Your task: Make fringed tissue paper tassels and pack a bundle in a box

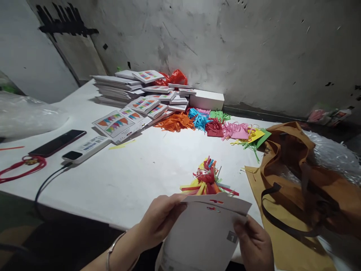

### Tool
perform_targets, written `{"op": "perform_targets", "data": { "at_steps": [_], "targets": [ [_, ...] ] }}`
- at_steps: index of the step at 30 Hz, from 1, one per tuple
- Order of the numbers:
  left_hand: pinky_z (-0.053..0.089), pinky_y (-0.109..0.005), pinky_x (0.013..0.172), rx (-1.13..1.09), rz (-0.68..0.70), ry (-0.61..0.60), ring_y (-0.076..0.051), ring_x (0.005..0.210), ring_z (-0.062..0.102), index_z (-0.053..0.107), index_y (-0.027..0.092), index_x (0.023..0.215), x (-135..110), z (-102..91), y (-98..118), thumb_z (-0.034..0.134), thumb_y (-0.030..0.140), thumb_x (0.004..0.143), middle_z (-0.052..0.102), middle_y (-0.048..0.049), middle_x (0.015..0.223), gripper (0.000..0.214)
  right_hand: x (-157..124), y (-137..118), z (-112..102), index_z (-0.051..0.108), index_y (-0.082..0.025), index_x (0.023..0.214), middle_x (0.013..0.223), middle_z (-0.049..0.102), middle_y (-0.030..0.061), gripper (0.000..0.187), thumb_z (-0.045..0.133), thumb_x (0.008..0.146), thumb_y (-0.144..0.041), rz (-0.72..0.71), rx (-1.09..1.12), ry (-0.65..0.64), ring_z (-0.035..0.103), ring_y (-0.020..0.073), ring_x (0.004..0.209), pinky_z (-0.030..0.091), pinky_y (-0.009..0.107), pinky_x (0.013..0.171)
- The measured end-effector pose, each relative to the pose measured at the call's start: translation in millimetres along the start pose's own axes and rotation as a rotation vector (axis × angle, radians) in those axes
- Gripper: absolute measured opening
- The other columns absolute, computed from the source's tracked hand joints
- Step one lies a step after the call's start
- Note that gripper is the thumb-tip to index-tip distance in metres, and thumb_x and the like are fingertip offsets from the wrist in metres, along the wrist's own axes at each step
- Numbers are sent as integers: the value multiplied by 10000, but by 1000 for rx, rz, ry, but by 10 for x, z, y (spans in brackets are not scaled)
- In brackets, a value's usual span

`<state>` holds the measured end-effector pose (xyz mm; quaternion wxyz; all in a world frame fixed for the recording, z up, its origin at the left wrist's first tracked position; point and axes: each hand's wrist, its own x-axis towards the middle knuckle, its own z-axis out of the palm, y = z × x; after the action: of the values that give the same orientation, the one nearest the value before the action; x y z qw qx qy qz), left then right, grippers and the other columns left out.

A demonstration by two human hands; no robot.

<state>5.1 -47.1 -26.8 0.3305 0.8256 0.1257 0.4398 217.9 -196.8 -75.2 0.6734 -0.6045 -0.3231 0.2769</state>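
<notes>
Between my two hands, near the table's front edge, is a white card packet (201, 229) with hanging slots at its top and a small grey "1" mark. My left hand (160, 216) pinches its upper left corner, thumb on top. At the right edge, my right hand (254, 239) grips it with closed fingers. The top edge looks like two layers lying slightly apart. Just behind the packet lies a bundle of multicoloured paper tassels (207, 175), its lower part hidden by the card. A bracelet (111, 250) circles my left wrist.
Stacked printed card packets (118, 88) stand at the back left, with loose ones (114, 122) in front. Coloured tassel bundles (200, 120) line the back. A phone (58, 143) and a cabled white device (86, 148) lie left. A brown bag (290, 150) fills the right side.
</notes>
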Motion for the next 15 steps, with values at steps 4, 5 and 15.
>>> {"op": "perform_targets", "data": {
  "at_steps": [4, 5, 15],
  "targets": [
    [370, -183, 471, -159, 26, -101, -83, 497, 442, 610, 200, 1274, 171, -19, 4, 416, 228, 1051, 646, -4, 701, 296, 137, -160, -12, 780, -211, 1012, 903, 783, 97, 298, 786, 805, -426, -10, 149, -76, 746, 242, 762, 619, 309, 665],
    [355, -183, 456, -199, 23, -109, -81, 488, 428, 611, 202, 1279, 204, -16, -3, 409, 245, 1057, 647, -4, 700, 304, 172, -223, -12, 763, -243, 1076, 973, 783, 94, 293, 770, 829, -399, -18, 185, -96, 751, 246, 828, 622, 322, 715],
    [456, -252, 574, -348, -189, -151, -154, 618, 582, 705, 172, 803, 312, -49, 3, 442, 373, 1022, 689, -66, 699, 397, 551, -672, -180, 722, -301, 1027, 1278, 654, 68, 327, 465, 951, -114, -525, -236, -592, 676, 239, 1110, 573, 355, 892]
  ]
}}
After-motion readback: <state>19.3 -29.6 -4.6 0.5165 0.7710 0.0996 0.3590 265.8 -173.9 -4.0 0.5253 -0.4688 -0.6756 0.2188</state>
